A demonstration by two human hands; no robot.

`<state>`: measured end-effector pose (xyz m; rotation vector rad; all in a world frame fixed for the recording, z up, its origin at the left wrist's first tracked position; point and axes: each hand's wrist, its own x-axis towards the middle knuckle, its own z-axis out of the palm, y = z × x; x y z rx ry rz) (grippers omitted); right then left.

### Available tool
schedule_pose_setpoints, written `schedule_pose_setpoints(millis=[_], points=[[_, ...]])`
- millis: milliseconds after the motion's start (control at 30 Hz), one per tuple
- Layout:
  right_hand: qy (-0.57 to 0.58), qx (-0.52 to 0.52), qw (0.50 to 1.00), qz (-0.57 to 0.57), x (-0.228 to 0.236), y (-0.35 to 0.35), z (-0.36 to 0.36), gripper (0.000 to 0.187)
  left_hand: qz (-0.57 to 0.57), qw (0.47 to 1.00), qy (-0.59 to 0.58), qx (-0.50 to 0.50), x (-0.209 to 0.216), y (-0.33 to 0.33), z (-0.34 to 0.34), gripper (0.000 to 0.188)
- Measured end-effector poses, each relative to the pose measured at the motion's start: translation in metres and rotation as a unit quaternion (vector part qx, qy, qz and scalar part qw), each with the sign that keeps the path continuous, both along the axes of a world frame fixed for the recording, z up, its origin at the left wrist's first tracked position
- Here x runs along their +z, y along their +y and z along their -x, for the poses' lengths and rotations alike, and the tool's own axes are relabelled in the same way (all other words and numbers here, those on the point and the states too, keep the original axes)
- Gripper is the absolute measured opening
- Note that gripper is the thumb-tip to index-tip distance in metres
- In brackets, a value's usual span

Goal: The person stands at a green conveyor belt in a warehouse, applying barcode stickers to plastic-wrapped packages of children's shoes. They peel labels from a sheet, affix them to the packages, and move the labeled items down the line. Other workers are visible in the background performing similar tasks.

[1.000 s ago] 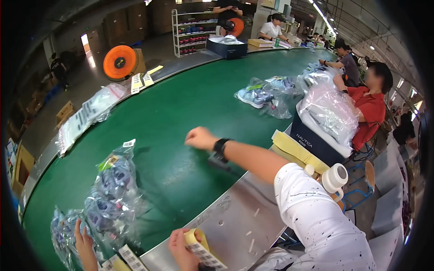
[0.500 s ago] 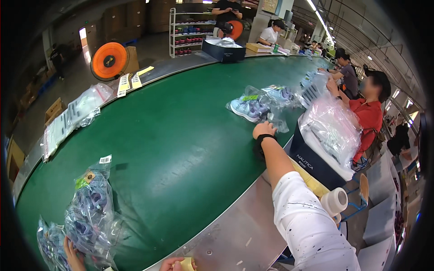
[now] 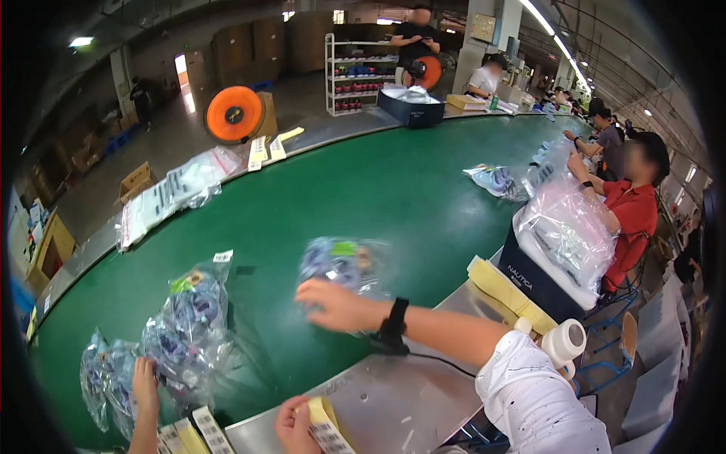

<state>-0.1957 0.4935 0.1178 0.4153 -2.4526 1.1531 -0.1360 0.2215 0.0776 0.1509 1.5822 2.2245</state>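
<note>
My right hand (image 3: 333,304), in a white speckled sleeve with a black wrist strap, is at the near side of a clear bag of blue shoes (image 3: 333,259). Its fingers are bent against the bag; both are blurred. At the lower edge my left hand (image 3: 293,425) is closed on a strip of yellow-backed labels (image 3: 327,428); its wrist is cut off. To its left, another person's hand (image 3: 145,382) touches more bagged blue shoes (image 3: 189,321), with further bagged shoes (image 3: 106,378) beside them.
The green belt (image 3: 393,181) curves away, edged by a metal ledge (image 3: 363,412). At right stand a dark box of clear bags (image 3: 522,265), yellow sheets (image 3: 491,291) and a white bottle (image 3: 563,342). A person in red (image 3: 631,219) handles bags. Label strips (image 3: 208,427) lie lower left.
My right hand has come left and nearer, bringing a bag of shoes from beside the dark box to mid-belt. The whole view has shifted, showing more of my left hand and the label strip.
</note>
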Motion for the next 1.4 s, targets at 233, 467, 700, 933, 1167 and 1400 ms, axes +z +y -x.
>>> schedule_pose_setpoints(millis=[233,467,700,933,1167,1400], points=[[-0.230,0.008,0.972,0.047,0.027,-0.099,-0.110,0.023,-0.158,0.985,-0.017,0.061,0.042,0.017,-0.001,0.018],[-0.318,-0.095,0.896,0.296,0.003,-0.115,-0.130,0.012,0.093,0.984,0.135,-0.074,0.011,0.007,-0.005,0.021],[-0.087,-0.124,0.983,0.100,0.027,-0.111,-0.116,0.010,0.025,0.991,0.120,-0.055,0.014,0.008,-0.005,0.017],[-0.040,-0.093,0.995,-0.016,0.030,-0.104,-0.119,0.011,0.072,0.979,0.153,-0.115,0.014,0.001,-0.001,0.023],[0.094,-0.030,0.992,-0.082,0.055,-0.107,-0.126,0.012,-0.021,0.985,-0.005,-0.168,0.019,0.013,0.003,0.053],[-0.067,-0.181,0.930,0.312,0.054,0.028,-0.003,0.006,-0.042,0.993,-0.003,-0.112,0.003,0.020,-0.008,0.025]])
